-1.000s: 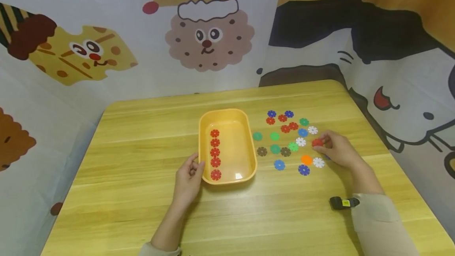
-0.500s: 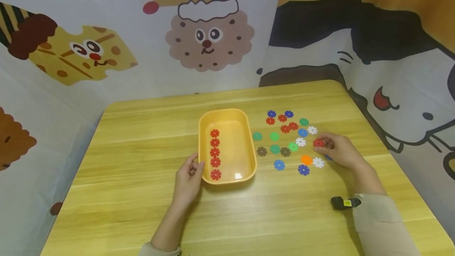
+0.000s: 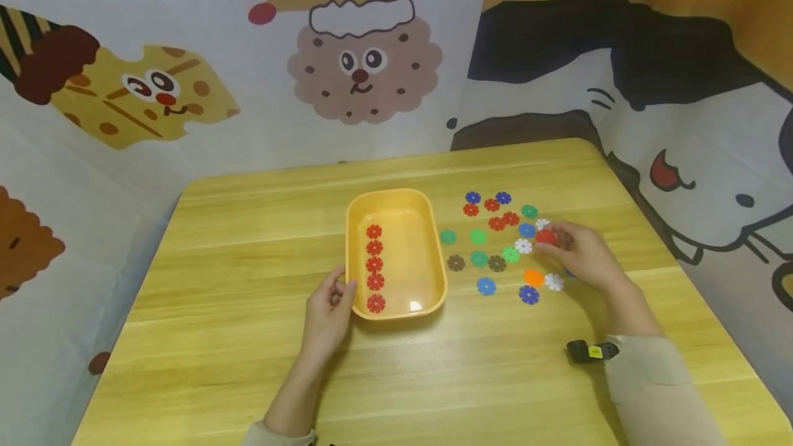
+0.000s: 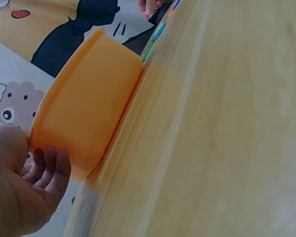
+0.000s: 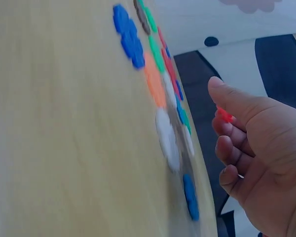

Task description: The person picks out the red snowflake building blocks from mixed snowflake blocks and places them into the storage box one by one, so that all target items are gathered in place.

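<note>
My right hand (image 3: pixel 585 253) pinches a red snowflake disc (image 3: pixel 545 237) between thumb and fingertips, above the right part of the loose pieces. In the right wrist view only a bit of that red disc (image 5: pixel 224 115) shows behind the thumb, raised off the table. My left hand (image 3: pixel 330 308) holds the near left rim of a yellow plastic tray (image 3: pixel 441 253), thumb at the rim and fingers against the outer wall (image 4: pixel 84 118). Inside the tray, several red snowflake discs (image 3: pixel 374 264) lie in a straight column along its left side.
Loose snowflake discs in blue, green, brown, white, orange and red lie right of the tray, among them a light blue one (image 3: pixel 486 286) and an orange one (image 3: pixel 533 277). The wooden table (image 3: pixel 248 239) meets a cartoon-printed cloth (image 3: pixel 248 136) at its back.
My right hand has moved slightly left and away from me with the red disc, which now partly covers a white one. The left hand and the tray stay put.
</note>
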`<act>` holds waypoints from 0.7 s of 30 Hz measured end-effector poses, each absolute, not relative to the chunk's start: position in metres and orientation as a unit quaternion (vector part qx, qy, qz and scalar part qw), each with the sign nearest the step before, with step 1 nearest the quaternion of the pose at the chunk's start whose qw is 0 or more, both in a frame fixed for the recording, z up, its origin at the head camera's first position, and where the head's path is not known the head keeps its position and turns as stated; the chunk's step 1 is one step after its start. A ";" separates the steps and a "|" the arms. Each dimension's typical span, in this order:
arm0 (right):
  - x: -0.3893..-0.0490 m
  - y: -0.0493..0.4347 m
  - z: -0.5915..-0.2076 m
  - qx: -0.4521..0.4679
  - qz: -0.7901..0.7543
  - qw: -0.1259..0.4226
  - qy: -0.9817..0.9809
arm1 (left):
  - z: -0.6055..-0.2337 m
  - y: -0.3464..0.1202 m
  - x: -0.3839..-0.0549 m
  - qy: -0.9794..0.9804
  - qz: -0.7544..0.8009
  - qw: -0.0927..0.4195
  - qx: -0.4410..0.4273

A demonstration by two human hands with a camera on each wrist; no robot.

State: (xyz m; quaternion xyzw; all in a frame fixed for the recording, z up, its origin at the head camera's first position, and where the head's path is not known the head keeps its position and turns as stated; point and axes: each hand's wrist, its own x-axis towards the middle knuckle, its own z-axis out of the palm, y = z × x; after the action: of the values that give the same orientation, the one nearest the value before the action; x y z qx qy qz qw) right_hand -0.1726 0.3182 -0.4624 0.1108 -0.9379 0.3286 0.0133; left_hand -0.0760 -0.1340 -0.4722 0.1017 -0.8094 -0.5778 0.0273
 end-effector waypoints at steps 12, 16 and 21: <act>-0.180 0.287 -0.464 0.134 0.356 0.013 -0.925 | -0.472 -0.135 -0.074 -0.804 -0.587 0.046 0.078; -0.183 0.276 -0.464 0.153 0.359 0.020 -0.920 | -0.473 -0.135 -0.074 -0.804 -0.587 0.049 0.075; -0.186 0.259 -0.462 0.152 0.368 0.006 -0.917 | -0.473 -0.136 -0.074 -0.808 -0.583 0.048 0.074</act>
State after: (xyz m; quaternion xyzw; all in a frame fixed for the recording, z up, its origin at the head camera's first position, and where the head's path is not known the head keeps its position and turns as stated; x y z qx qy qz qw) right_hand -0.1858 0.2590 -0.4621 0.1525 -0.9174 0.3676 0.0065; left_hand -0.0744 -0.1361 -0.4730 0.0744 -0.8080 -0.5825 0.0480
